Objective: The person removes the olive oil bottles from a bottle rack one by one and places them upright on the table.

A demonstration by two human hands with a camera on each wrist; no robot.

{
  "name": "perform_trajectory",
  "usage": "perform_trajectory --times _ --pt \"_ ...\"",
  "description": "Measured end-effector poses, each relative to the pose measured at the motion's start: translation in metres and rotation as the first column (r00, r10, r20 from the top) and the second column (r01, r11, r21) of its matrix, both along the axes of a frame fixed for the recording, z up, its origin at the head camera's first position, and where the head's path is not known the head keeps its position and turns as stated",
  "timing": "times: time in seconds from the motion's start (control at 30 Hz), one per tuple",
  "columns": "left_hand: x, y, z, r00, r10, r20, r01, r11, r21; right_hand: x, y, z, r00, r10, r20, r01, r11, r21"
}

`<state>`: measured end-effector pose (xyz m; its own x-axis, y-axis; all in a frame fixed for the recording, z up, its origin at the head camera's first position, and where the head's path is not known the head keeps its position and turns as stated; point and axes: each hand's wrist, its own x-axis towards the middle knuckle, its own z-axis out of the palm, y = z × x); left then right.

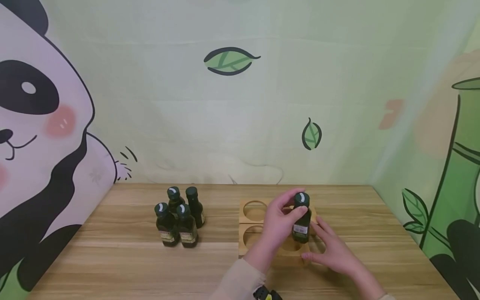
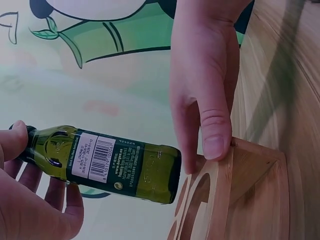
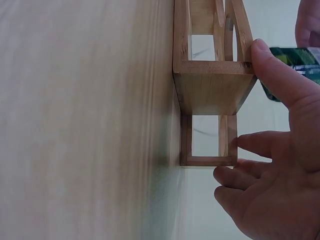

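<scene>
My left hand [image 1: 278,218] grips a dark green glass bottle [image 1: 301,230] by its cap and neck. The bottle is upright above the right part of a wooden rack [image 1: 242,252] with round holes. A printed label with a barcode [image 2: 102,157] faces the left wrist camera. My right hand [image 1: 334,253] rests on the rack's right end, thumb [image 3: 277,70] at the near top edge, fingers spread toward a second wooden rack [image 3: 210,161] behind it. Part of the racks is hidden behind the left hand and the bottle.
Several similar dark bottles [image 1: 178,221] stand grouped on the wood-grain table [image 1: 123,266], left of the racks. Behind the table hangs a pale green cloth backdrop [image 1: 168,116] printed with leaves and a panda. A black and yellow object [image 1: 267,293] shows by the left sleeve.
</scene>
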<state>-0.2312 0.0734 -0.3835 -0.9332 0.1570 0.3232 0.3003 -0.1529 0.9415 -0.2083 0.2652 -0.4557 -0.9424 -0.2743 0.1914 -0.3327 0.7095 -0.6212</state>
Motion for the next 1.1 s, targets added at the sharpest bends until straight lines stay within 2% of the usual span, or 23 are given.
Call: perform_trajectory --times 0.17,0.67,0.93,1.1 --pt "0.009 -0.011 0.002 0.999 -0.007 0.038 0.006 1.000 0.022 -0.001 0.000 -0.001 1.000 0.000 -0.002 0.000 1.000 0.010" --pt "0.021 -0.043 -0.001 0.998 0.053 0.019 -0.052 0.998 -0.040 0.000 -0.001 0.001 1.000 -0.002 0.002 0.002 0.999 0.032" --pt "0.024 -0.062 -0.001 0.998 0.007 0.061 -0.009 1.000 0.024 0.001 -0.002 0.002 1.000 -0.006 0.007 0.006 0.999 0.032" --pt "0.023 -0.074 0.001 0.998 0.007 0.057 -0.007 1.000 -0.001 0.003 -0.002 0.003 1.000 -0.009 0.020 0.008 0.999 0.039"
